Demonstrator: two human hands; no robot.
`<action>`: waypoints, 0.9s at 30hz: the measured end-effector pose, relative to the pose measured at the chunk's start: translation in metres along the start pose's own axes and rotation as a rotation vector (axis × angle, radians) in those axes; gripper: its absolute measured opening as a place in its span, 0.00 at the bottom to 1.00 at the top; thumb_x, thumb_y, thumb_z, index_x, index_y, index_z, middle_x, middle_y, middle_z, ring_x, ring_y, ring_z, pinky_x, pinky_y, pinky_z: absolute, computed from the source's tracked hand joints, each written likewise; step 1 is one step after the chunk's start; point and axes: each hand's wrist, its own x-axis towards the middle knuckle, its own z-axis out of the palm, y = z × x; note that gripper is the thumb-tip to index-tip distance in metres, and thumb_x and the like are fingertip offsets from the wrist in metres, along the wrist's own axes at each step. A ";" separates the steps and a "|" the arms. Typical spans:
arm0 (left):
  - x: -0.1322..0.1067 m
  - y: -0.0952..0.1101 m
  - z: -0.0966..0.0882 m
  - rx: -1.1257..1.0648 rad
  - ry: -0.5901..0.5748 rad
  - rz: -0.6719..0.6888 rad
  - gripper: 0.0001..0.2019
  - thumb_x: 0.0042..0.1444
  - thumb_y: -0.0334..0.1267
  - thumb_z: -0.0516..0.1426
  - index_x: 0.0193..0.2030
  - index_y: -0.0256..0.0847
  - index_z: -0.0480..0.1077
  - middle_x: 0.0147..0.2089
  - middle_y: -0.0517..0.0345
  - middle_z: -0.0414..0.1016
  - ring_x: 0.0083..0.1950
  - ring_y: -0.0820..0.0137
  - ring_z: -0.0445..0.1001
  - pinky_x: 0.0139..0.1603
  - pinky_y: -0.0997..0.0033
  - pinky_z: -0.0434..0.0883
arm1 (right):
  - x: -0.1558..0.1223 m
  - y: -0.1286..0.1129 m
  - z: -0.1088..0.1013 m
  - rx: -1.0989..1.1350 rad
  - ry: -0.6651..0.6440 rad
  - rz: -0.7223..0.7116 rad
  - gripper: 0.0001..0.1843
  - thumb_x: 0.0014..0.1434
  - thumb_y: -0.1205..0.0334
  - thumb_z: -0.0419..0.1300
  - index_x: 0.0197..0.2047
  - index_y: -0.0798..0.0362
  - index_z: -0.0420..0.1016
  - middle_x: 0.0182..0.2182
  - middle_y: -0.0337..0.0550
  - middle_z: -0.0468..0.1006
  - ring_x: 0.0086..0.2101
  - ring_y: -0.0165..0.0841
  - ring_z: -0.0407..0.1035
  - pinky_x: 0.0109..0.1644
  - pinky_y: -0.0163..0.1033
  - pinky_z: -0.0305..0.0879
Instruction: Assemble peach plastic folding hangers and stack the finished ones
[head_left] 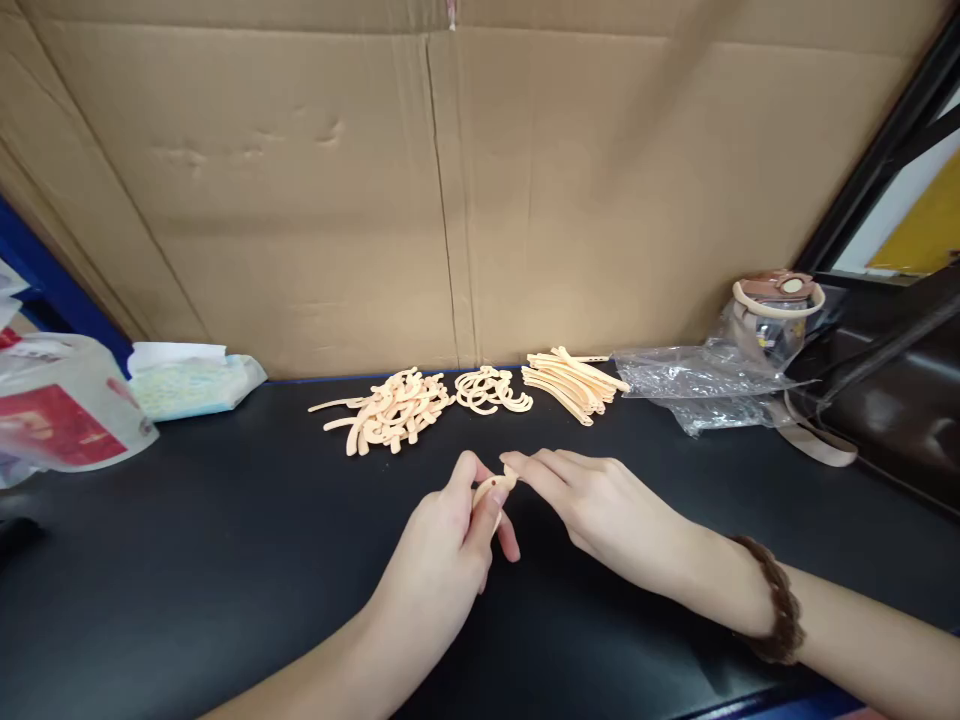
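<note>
My left hand (444,535) is closed around a curved beige plastic piece (489,486) with a small dark hole in it, thumb pressed on its near side. My right hand (604,505) reaches in from the right, its fingertips pinching the upper right end of that piece. Much of the piece is hidden by my fingers. Beyond my hands lie a pile of similar curved beige pieces (401,408), a smaller group of thin beige hooked rings (491,388), and a stack of long beige strips (574,382).
Crumpled clear plastic bags (697,375) lie at the back right beside a clear cup (776,320) with a strap. A tissue pack (195,385) and a translucent container (67,400) stand at left. A cardboard wall (300,200) closes off the back of the black table (225,560).
</note>
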 end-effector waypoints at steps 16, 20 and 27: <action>0.020 0.007 -0.065 0.228 -0.216 -0.120 0.18 0.61 0.57 0.48 0.30 0.45 0.58 0.25 0.62 0.78 0.16 0.73 0.62 0.20 0.75 0.57 | 0.037 0.103 -0.027 0.109 -0.198 0.229 0.13 0.63 0.75 0.48 0.39 0.55 0.73 0.26 0.38 0.76 0.24 0.28 0.68 0.31 0.32 0.61; 0.049 -0.009 -0.115 0.695 0.330 -0.010 0.18 0.63 0.57 0.45 0.40 0.46 0.65 0.38 0.54 0.78 0.39 0.58 0.75 0.35 0.66 0.65 | 0.054 0.133 -0.026 0.054 -0.031 0.372 0.17 0.71 0.64 0.43 0.49 0.58 0.73 0.42 0.49 0.79 0.41 0.33 0.74 0.44 0.37 0.66; 0.100 -0.052 -0.122 0.805 0.425 0.088 0.26 0.61 0.56 0.47 0.51 0.34 0.65 0.53 0.37 0.72 0.57 0.45 0.66 0.55 0.49 0.65 | 0.101 0.154 0.019 -0.103 -0.024 0.436 0.13 0.66 0.57 0.59 0.48 0.57 0.73 0.44 0.45 0.76 0.41 0.34 0.73 0.46 0.46 0.72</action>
